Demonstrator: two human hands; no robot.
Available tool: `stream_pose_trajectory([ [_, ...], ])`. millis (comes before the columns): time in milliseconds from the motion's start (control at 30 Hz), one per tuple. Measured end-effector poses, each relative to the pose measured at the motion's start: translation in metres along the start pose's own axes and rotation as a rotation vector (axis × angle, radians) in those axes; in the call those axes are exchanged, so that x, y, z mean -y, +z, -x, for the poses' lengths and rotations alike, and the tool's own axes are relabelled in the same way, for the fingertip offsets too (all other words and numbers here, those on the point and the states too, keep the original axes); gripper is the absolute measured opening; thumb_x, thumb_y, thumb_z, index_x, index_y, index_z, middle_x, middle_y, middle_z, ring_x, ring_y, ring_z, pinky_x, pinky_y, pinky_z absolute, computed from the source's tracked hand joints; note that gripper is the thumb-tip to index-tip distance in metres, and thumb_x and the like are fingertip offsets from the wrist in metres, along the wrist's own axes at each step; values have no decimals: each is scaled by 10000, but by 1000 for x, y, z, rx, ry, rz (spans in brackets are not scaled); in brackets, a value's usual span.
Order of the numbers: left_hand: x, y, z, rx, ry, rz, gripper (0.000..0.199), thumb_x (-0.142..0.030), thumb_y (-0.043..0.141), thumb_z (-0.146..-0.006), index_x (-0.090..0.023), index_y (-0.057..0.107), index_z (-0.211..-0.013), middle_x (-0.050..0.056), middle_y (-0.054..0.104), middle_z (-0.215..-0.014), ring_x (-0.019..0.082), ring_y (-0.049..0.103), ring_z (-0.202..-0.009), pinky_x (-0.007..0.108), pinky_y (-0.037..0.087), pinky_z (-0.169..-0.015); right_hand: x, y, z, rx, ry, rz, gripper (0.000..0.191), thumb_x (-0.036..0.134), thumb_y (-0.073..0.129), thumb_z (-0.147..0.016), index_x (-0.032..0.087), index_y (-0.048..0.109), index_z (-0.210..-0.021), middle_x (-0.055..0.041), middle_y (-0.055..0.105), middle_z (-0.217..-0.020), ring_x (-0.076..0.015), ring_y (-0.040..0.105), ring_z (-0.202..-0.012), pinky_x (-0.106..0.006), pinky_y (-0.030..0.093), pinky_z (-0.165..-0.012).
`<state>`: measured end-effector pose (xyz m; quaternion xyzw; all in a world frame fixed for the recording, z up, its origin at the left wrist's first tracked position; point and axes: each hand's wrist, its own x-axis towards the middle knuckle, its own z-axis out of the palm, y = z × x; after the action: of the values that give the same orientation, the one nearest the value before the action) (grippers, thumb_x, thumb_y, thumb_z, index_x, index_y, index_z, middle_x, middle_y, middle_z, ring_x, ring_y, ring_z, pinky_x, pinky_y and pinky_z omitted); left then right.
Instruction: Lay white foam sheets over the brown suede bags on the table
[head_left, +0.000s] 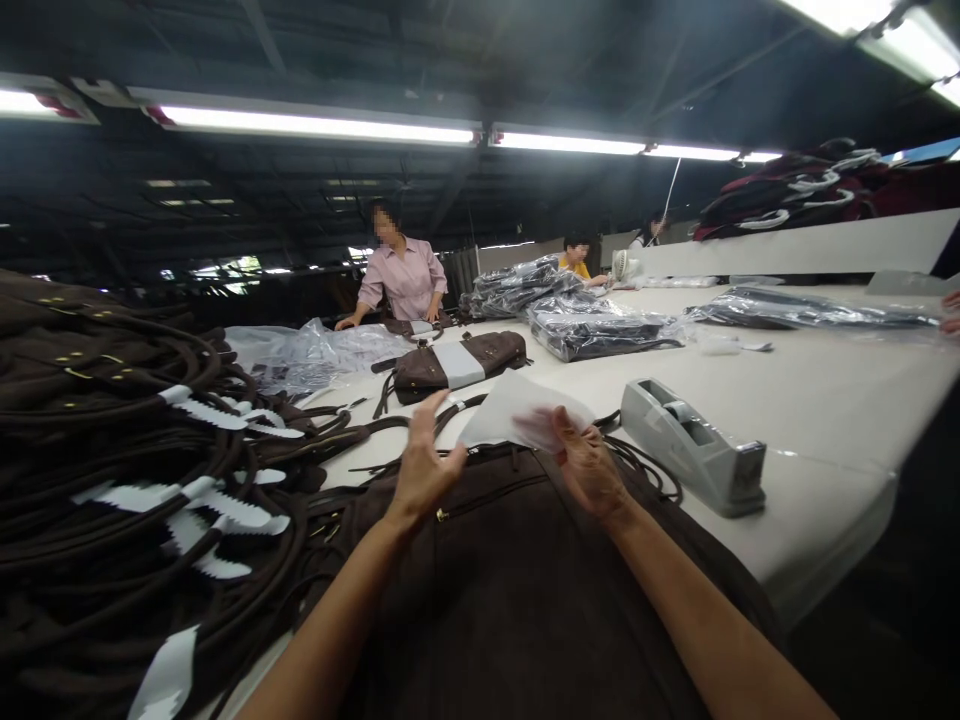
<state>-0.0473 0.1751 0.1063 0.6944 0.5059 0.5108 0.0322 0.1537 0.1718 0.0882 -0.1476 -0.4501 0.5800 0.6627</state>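
Observation:
A dark brown bag [495, 590] with a small gold zipper pull lies on the table right in front of me. Above its far edge, my right hand [589, 460] pinches a sheet of thin white paper [499, 410] between thumb and fingers; the fingers show faintly through the sheet. My left hand [427, 465] is raised just left of the paper, its fingers apart and nothing in it. Dark cords or handles lie behind the bag, partly hidden by the paper.
A grey tape dispenser [694, 445] stands at right. Brown bags with white-wrapped handles [202, 500] pile up at left. Farther back are a paper-banded brown bag [491, 360], plastic-wrapped bags [592, 325] and clear plastic [315, 350]. A person in a pink shirt [405, 275] stands across the table.

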Motion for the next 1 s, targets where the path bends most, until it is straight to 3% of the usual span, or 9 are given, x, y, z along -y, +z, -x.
stream_pose_trajectory([
  [100, -15, 17, 8, 267, 122, 69, 339, -245, 603, -742, -246, 632, -1080, 39, 600, -1256, 232, 505, -1201, 367, 365, -1063, -4, 0, 5, 36, 7, 48, 356, 495, 701, -803, 183, 734, -970, -67, 734, -999, -249, 650, -1043, -419, 453, -1005],
  [167, -15, 20, 12, 199, 50, 79, 106, -301, 607, -769, -243, 645, -848, 15, 682, -942, 203, 600, -947, 324, 438, -916, -2, -3, 7, 71, 37, 78, 357, 473, 714, -794, 182, 732, -999, -68, 725, -1028, -250, 626, -1083, -412, 431, -1026],
  [300, -2, 17, 9, -62, -156, 106, 248, -420, 624, -774, -219, 525, -667, -37, 540, -597, 136, 509, -590, 256, 422, -626, 6, -14, 4, 197, 110, 132, 534, 334, 782, -709, 233, 643, -1214, -54, 652, -1221, -252, 539, -1204, -418, 389, -1064],
  [400, 6, 15, 5, -209, -261, 208, 263, -446, 619, -768, -202, 545, -705, -21, 590, -621, 136, 555, -595, 244, 438, -595, -6, -23, -6, 151, 73, 395, 508, 188, 680, -723, 262, 635, -1224, -35, 652, -1218, -245, 550, -1180, -431, 411, -1037],
  [500, 8, 18, 3, -291, -302, 314, 238, -419, 625, -760, -186, 580, -774, 16, 666, -702, 160, 631, -672, 264, 490, -658, -32, -26, -16, 75, -71, 971, 323, 118, 565, -751, 224, 733, -1006, -49, 707, -1050, -242, 596, -1059, -430, 423, -1010],
  [567, 8, 20, 4, -325, -311, 363, 226, -406, 638, -754, -188, 581, -778, 21, 683, -722, 169, 653, -701, 275, 503, -686, -49, -23, -22, 191, -204, 1289, 292, 122, 529, -815, 221, 731, -1000, -57, 695, -1068, -232, 566, -1075, -400, 406, -1020],
  [700, 10, 23, 6, -346, -330, 438, 211, -384, 654, -746, -193, 581, -795, 20, 709, -761, 182, 684, -745, 290, 522, -718, -67, -9, -30, 525, -317, 1607, 283, 232, 470, -945, 232, 668, -1148, -65, 647, -1173, -236, 521, -1101, -384, 402, -979],
  [867, 20, 27, 5, -382, -391, 510, 202, -353, 667, -725, -185, 596, -812, 23, 722, -779, 191, 697, -755, 305, 542, -730, -71, -7, -36, 499, -111, 1796, 422, 397, 467, -957, 275, 506, -1359, -83, 623, -1145, -239, 554, -1059, -346, 433, -883],
  [1000, 24, 28, 3, -419, -452, 535, 189, -317, 672, -718, -172, 617, -826, 33, 728, -778, 194, 701, -748, 303, 546, -707, -69, -9, -46, 492, 120, 1733, 476, 573, 445, -918, 325, 548, -1312, -68, 650, -1146, -265, 573, -1094, -357, 445, -863],
])
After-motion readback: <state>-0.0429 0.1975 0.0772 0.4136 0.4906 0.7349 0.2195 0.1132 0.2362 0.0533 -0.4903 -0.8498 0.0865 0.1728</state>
